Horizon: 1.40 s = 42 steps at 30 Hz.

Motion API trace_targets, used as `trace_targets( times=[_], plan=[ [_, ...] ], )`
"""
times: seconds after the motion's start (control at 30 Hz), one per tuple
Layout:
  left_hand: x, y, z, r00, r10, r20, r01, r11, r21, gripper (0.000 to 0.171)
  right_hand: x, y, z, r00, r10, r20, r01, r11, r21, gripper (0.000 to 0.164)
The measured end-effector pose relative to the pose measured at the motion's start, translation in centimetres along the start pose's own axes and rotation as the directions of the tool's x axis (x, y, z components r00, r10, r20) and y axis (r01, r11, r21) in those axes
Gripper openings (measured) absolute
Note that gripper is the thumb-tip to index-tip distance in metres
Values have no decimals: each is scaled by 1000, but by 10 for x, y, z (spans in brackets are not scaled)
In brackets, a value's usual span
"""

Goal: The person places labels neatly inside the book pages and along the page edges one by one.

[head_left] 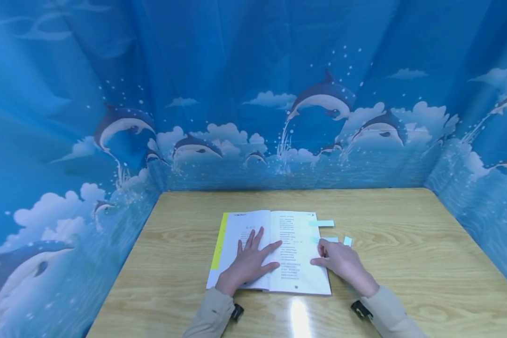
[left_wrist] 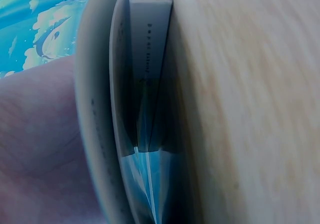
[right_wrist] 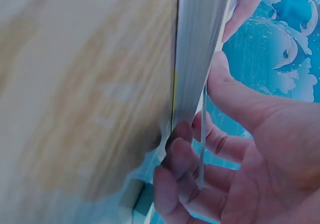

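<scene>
An open book (head_left: 300, 277) lies on the table, its printed pages facing up. My left hand (head_left: 251, 260) rests spread across the left page, its thumb and a fingertip reaching past the fold. Two pale blue sticky tabs stick out from the right page: an upper sticky tab (head_left: 326, 223) and a lower one partly covered by my right hand (head_left: 344, 258). That hand's fingers curl about the lower sticky tab (right_wrist: 202, 149) at the page edge, some below it, while the thumb touches the page. The left wrist view shows the page edges (left_wrist: 95, 108) close up, beside the palm.
A small pad of blue sticky tabs (head_left: 347, 241) lies just right of the book, by the right hand. A yellow cover strip (head_left: 218, 249) shows along the book's left side. The wooden table (head_left: 426, 244) is bounded by a dolphin-print curtain (head_left: 236, 70) behind and at both sides.
</scene>
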<state>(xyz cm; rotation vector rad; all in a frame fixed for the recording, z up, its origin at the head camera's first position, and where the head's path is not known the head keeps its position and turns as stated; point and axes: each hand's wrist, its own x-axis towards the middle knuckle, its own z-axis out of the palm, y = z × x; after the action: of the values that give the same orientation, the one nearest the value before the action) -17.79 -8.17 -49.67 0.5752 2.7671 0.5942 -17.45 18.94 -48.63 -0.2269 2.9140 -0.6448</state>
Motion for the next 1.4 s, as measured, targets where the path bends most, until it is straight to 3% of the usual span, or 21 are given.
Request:
trace_targets(
  times=[0.27, 0.4, 0.57, 0.77, 0.9, 1.1, 1.27, 1.4],
  plan=[
    [0, 2, 1, 1000, 8, -2, -8, 1000, 7, 58, -2, 3, -7, 1000, 24, 12, -24, 1000, 6, 39],
    [0, 2, 0, 1000, 6, -4, -6, 1000, 11, 59, -6, 6, -15, 996, -21, -91, 22, 1000, 20, 30],
    [-3, 2, -3, 999, 7, -41, -7, 1000, 2, 58, -10, 10, -23, 957, -114, -267, 117, 993, -7, 17],
    [-5, 0, -6, 996, 22, -81, -23, 1000, -10, 55, -14, 12, -22, 915, -226, -335, 228, 973, -34, 12],
    [-6, -1, -4, 992, 60, -109, -59, 998, 17, 51, -18, 14, -21, 899, -252, -357, 254, 966, -43, 11],
    [-9, 7, 1, 982, 128, -137, -111, 986, 125, 43, -22, 17, -23, 903, -230, -363, 232, 972, -38, 9],
    [-13, 24, 6, 973, 205, -105, -189, 971, 149, 43, -23, 19, -24, 902, -220, -371, 225, 974, -32, 9],
    [-15, 39, 13, 959, 278, -49, -267, 950, 163, 55, -23, 21, -24, 888, -241, -391, 253, 967, -22, 9]
  ],
)
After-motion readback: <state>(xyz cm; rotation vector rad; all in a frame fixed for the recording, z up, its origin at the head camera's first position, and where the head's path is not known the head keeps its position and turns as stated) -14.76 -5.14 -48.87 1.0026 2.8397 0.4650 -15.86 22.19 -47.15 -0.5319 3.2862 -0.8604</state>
